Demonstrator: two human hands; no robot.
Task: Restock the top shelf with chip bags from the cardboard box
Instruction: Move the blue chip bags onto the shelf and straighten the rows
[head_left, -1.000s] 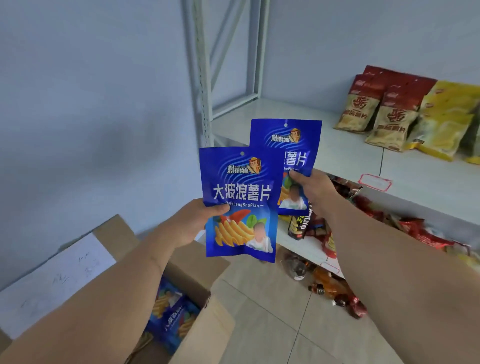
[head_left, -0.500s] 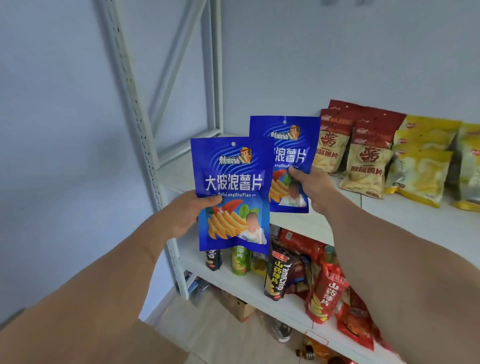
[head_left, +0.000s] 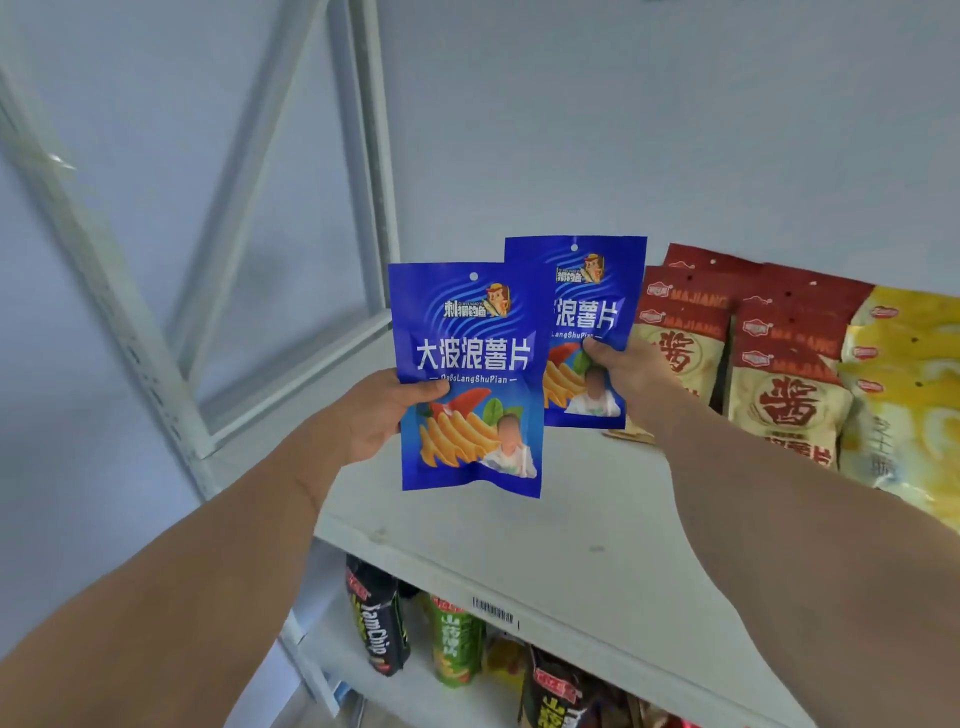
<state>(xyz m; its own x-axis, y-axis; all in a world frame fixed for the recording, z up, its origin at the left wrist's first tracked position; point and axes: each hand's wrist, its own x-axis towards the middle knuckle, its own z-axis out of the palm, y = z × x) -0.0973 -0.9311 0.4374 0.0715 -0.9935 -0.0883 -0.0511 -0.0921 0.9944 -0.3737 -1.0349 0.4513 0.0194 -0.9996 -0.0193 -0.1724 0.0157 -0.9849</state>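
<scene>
**Two blue bags held up over the top shelf, ready to go down**

The left hand (head_left: 374, 415) pinches one blue chip bag (head_left: 470, 379) by its left edge, thumb across the front, its grip clamped on the bag. The right hand (head_left: 631, 371) holds a second blue bag (head_left: 582, 306) the same way by its right edge, grip clamped there too. Both bags hang upright with the print facing the person, probably so they can be stood face-out like the stock already there. The left bag overlaps the right one, which sits at about 1 o'clock from it and farther in.

Both bags hover above the bare left part of the top shelf (head_left: 519, 535), not yet touching it. That open stretch, at 9 o'clock from the red-and-cream bags (head_left: 784, 410), looks like the gap meant for them.

Count: two blue bags, one per hand. The red-and-cream bags stand in two rows, several deep; at least two fronts show clearly and more tops show behind. Yellow bags (head_left: 904, 415) fill the shelf at 3 o'clock, number unclear. On the lower shelf (head_left: 415, 691) at 6 o'clock stand a black bag (head_left: 379, 623), a green bag (head_left: 457, 644) and others partly cut off. The cardboard box is out of view.
</scene>
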